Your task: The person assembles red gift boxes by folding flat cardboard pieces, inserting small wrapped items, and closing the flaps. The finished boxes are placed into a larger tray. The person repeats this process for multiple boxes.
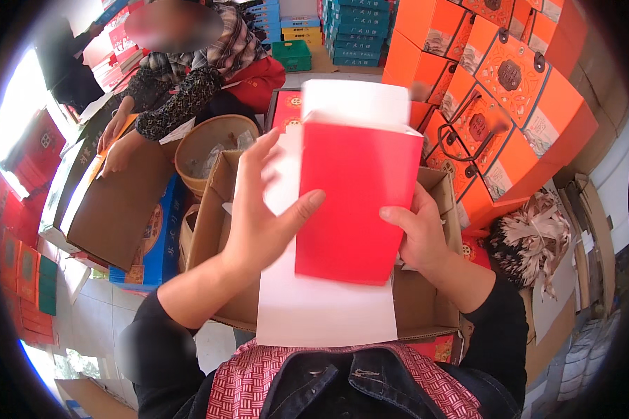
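In front of me is a red carton with a white flap raised at its top, held upright by its right side. My right hand grips it there, the thumb on the front face and the fingers behind, mostly hidden. At its left side, my left hand has its fingers spread, slightly blurred, with the thumb by the red face; it holds nothing. Below and behind the carton, a white card sheet lies across an open brown cardboard box, hiding much of that box's inside.
Orange gift boxes are stacked at the right, beside a bundle of dried-looking strips. A round tub stands left of the cardboard box. At the upper left a co-worker's hands rest on a carton. Teal boxes stand at the back.
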`<state>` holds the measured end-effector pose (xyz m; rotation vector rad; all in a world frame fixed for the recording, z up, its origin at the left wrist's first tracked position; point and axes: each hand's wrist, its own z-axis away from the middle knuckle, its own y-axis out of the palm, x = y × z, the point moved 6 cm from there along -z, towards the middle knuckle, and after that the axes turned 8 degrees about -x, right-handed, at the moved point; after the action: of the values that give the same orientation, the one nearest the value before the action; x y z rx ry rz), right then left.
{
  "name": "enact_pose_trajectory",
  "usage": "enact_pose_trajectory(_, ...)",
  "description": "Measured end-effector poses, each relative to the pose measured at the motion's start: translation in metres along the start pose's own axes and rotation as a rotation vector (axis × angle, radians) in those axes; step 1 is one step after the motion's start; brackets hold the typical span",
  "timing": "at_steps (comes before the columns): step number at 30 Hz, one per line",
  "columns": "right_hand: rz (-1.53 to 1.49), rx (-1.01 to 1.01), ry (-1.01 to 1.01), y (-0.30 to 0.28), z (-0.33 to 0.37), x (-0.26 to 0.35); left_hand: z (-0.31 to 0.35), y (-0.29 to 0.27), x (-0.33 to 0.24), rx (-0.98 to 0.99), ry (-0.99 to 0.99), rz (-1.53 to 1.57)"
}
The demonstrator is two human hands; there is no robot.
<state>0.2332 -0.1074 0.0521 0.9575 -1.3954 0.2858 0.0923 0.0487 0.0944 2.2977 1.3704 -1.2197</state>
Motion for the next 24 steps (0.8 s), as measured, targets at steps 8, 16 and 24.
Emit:
enact_pose_trajectory(8, 0.456, 0.023, -0.558, 0.015, 0.017, 0.038, 0.016, 0.009, 0.003, 0.16, -0.22, 0.513)
enact_pose_trajectory(16, 0.32, 0.163, -0.116, -0.003, -0.018, 0.012, 0.004, 0.02, 0.047, 0.23, -0.504, 0.538)
enact_pose_trajectory(24, 0.301, 0.087, -0.382, 0.012, -0.019, 0.029, 0.015, 0.009, 0.037, 0.227, -0.513, 0.458)
